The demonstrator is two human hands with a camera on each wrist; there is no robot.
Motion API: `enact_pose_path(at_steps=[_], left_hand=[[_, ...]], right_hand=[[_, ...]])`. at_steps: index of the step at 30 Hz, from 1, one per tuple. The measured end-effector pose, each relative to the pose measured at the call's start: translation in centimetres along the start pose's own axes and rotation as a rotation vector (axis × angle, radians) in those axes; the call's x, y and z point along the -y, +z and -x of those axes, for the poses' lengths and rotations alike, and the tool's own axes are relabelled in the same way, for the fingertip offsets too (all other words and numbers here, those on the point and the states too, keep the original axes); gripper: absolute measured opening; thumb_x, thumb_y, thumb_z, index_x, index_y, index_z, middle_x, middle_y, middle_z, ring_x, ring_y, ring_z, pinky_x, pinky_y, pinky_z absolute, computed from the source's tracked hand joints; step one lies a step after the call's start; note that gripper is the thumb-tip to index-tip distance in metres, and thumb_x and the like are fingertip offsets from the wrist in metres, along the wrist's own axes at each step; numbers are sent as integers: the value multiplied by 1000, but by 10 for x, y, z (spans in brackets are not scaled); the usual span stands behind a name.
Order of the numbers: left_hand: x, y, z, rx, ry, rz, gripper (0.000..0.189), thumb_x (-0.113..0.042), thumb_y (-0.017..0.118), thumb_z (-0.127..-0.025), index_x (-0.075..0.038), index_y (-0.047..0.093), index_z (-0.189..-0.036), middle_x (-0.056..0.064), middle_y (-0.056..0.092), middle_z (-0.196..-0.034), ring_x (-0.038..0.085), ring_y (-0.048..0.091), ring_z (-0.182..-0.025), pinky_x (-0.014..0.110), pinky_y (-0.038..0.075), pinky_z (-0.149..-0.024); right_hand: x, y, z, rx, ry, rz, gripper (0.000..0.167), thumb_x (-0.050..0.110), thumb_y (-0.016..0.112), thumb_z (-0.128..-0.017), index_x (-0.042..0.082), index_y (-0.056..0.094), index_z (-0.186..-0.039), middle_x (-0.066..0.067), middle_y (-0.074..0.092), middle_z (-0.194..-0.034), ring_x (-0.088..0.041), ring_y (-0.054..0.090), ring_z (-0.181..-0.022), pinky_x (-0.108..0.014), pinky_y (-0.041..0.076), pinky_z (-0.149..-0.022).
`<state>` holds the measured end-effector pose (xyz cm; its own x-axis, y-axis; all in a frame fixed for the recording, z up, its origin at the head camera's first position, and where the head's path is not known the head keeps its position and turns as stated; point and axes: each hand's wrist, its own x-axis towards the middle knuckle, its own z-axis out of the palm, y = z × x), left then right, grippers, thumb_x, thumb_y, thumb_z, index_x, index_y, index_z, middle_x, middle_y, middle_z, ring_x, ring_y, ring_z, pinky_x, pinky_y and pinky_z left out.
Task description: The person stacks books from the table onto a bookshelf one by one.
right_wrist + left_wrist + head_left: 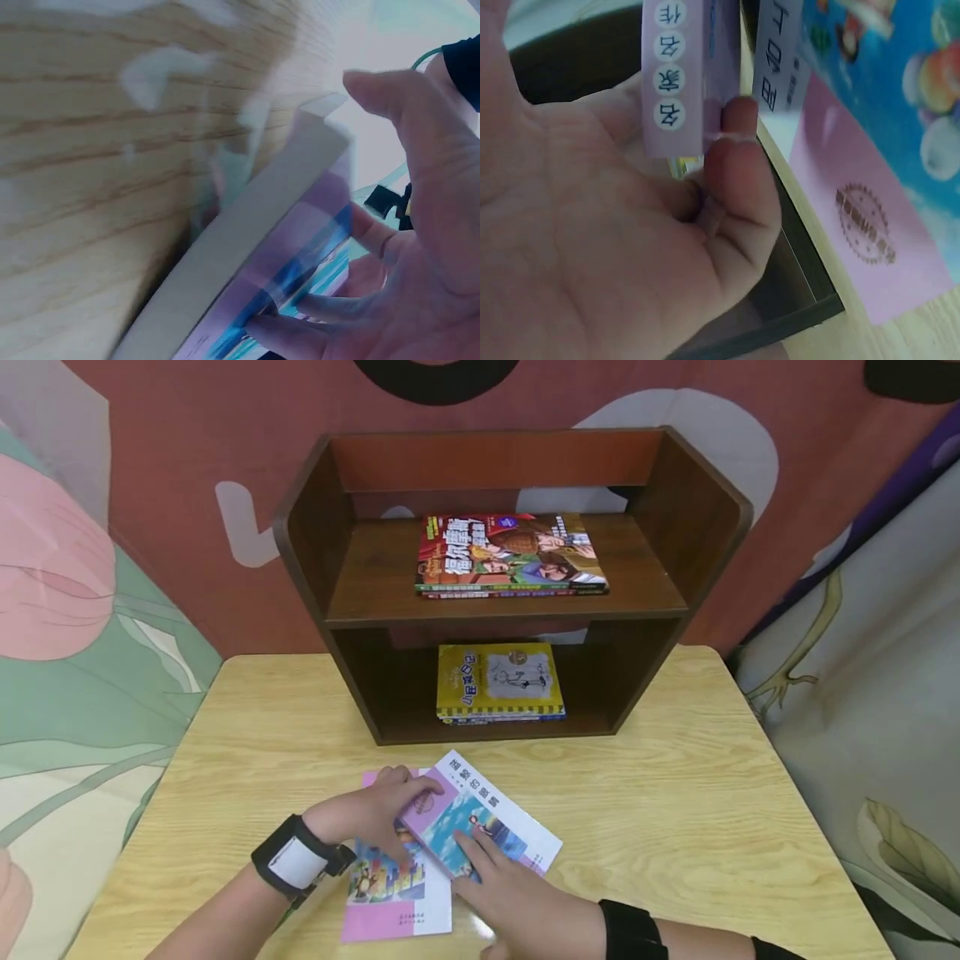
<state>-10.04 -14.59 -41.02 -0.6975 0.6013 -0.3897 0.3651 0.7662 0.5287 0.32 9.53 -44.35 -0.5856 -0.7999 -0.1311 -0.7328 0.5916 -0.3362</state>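
Two thin pink-and-white picture-cover books lie partly overlapped on the table. The upper book (476, 797), with a blue picture, is turned at a slant over the right part of the lower book (386, 918). My left hand (367, 814) grips the upper book's left end; the left wrist view shows fingers curled at a corner of a lilac spine (671, 82). My right hand (525, 902) rests spread fingers on the upper cover near its lower edge. In the right wrist view, its thumb (405, 97) stands away from the book's page edges (247, 217).
A dark brown two-tier bookshelf (510, 614) stands at the back of the wooden table (675, 827). Large red-covered books (510, 552) lie stacked on its upper tier, and yellow-topped books (498, 681) on the lower. Patterned fabric (165, 577) hangs behind.
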Motion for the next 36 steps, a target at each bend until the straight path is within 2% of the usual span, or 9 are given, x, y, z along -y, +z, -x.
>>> enact_pose_path(at_steps=[5,7,9,12,16,22,27,32,36], left_hand=[[-11,18,1,-126,14,-153,96,-14,91,-50,-27,42,-132,0,42,-96,19,37,-91,31,41,-73],[-14,24,0,-167,-7,-165,99,-11,91,-49,-27,41,-133,2,44,-96,20,38,-89,33,40,-73],[-15,28,-1,-197,-30,-167,98,-10,90,-51,-27,41,-135,4,46,-97,20,39,-89,33,41,-72],[-17,33,-1,-228,-46,-180,92,-14,88,-58,-24,41,-137,8,49,-98,21,40,-89,34,42,-72],[-20,36,2,-246,-38,-227,89,-27,87,-63,-18,40,-138,11,51,-97,22,41,-87,34,44,-71],[-22,38,7,-255,-23,-276,92,-35,86,-62,-16,40,-138,12,51,-94,24,42,-86,36,46,-71],[-22,39,9,-248,-38,-265,91,-38,84,-63,-16,39,-139,12,49,-95,24,42,-86,34,47,-67],[-28,43,9,-277,-53,-291,90,-43,82,-66,-12,41,-139,16,51,-94,29,46,-89,39,50,-71],[-32,49,10,-302,-69,-343,87,-46,78,-70,-9,42,-140,20,50,-98,36,49,-97,41,51,-74]], right_hand=[[-1,3,2,-147,35,41,45,27,72,-80,16,49,-117,-17,28,-150,-31,38,-133,-34,51,-94],[-2,4,1,-223,36,52,35,21,69,-82,15,49,-110,-15,34,-145,-24,45,-124,-29,53,-88],[-3,4,0,-271,37,74,32,18,68,-83,14,48,-107,-13,38,-141,-21,48,-118,-27,54,-82],[-4,5,-1,-289,41,133,40,20,70,-77,13,49,-110,-14,41,-138,-24,49,-120,-33,54,-87],[-4,5,-1,-242,100,186,66,31,75,-69,9,46,-125,-17,38,-142,-34,45,-127,-41,49,-96],[-4,4,0,-89,225,176,92,47,73,-73,2,32,-143,-20,27,-151,-40,36,-134,-46,46,-99],[-6,5,1,-11,288,154,87,41,65,-82,1,24,-148,-22,21,-154,-39,29,-139,-45,46,-99],[-7,7,1,-46,303,175,70,30,52,-91,-4,26,-146,-26,23,-153,-41,24,-140,-47,39,-106],[-6,4,1,-79,340,181,63,26,49,-93,-5,30,-144,-26,27,-151,-41,29,-138,-51,41,-103]])
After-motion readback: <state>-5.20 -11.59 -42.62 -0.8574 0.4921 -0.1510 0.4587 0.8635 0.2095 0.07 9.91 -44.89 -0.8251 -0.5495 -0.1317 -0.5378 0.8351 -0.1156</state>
